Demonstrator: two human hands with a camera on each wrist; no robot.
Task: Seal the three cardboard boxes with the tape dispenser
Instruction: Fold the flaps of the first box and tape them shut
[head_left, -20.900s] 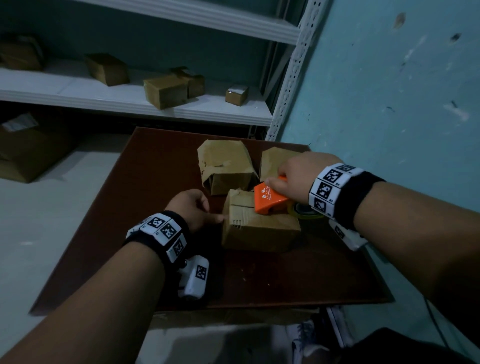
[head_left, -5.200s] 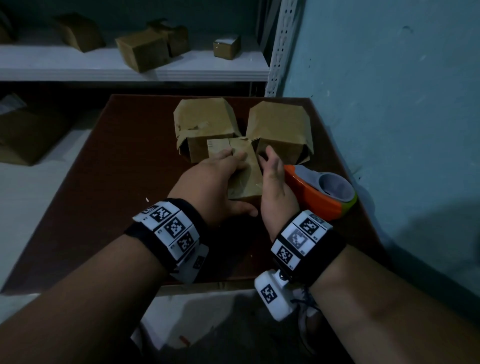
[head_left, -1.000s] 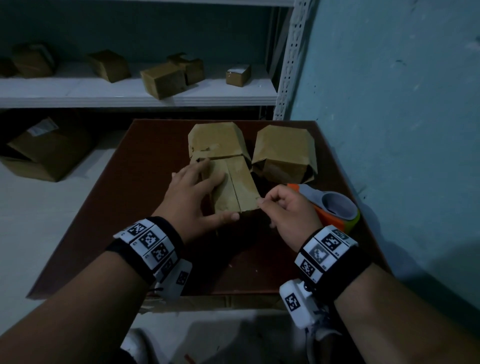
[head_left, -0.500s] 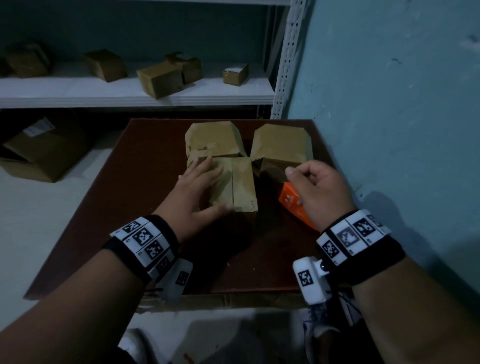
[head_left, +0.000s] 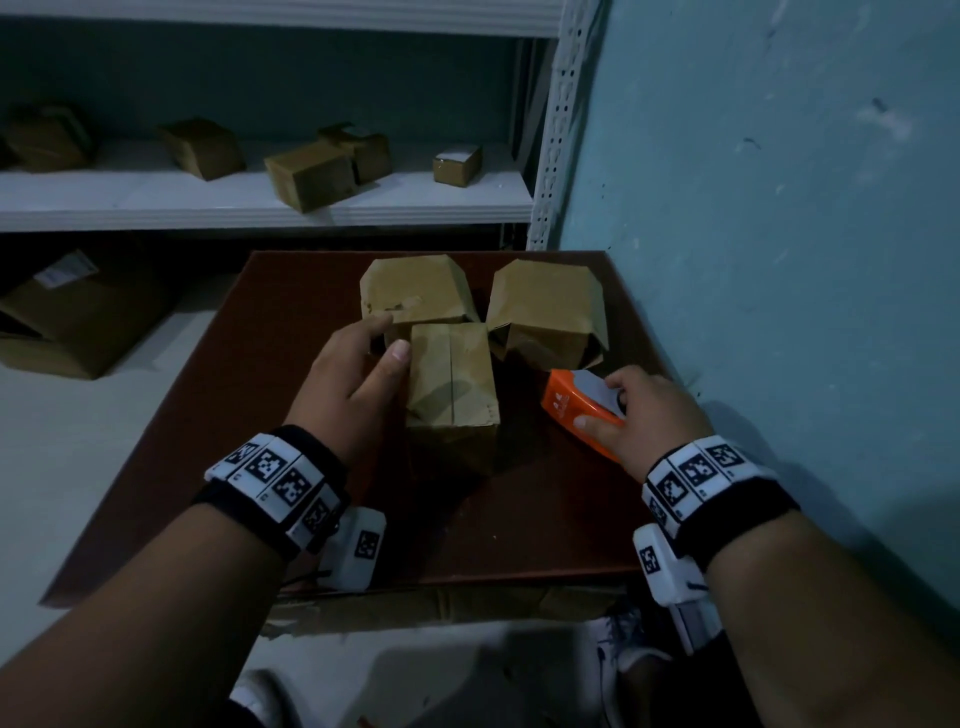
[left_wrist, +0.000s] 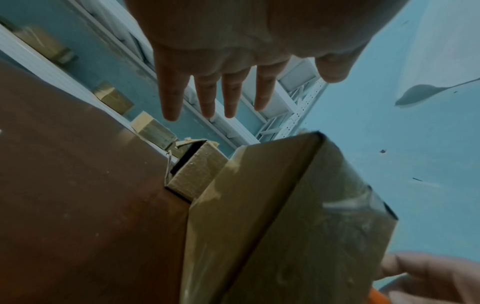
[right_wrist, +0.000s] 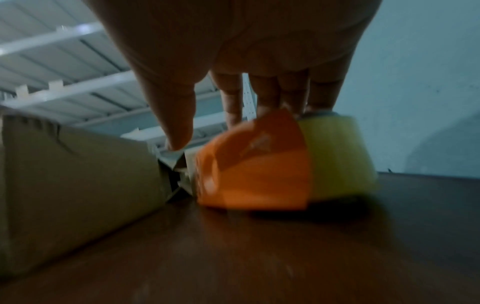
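Observation:
Three brown cardboard boxes stand on the dark red-brown table (head_left: 519, 535). The front box (head_left: 451, 384) has its flaps down and a seam along the top; tape shines on its side (left_wrist: 337, 222). Behind it are the back-left box (head_left: 415, 291) and the back-right box (head_left: 545, 306), whose flaps look loose. My left hand (head_left: 384, 343) is beside the front box's left edge, fingers (left_wrist: 215, 92) straight, thumb at the top edge. My right hand (head_left: 639, 415) grips the orange tape dispenser (head_left: 571, 405) right of that box, low over the table; its yellowish roll (right_wrist: 337, 156) shows.
A teal wall (head_left: 779, 260) runs close along the table's right edge. White metal shelving (head_left: 260, 202) behind holds several small boxes. A large carton (head_left: 78, 322) lies on the floor at the left. Bare table surface (right_wrist: 259, 257) lies in front of the boxes.
My left hand has slid off the front box's top to its left edge. My right hand left the box's corner, reached right and took hold of the tape dispenser.

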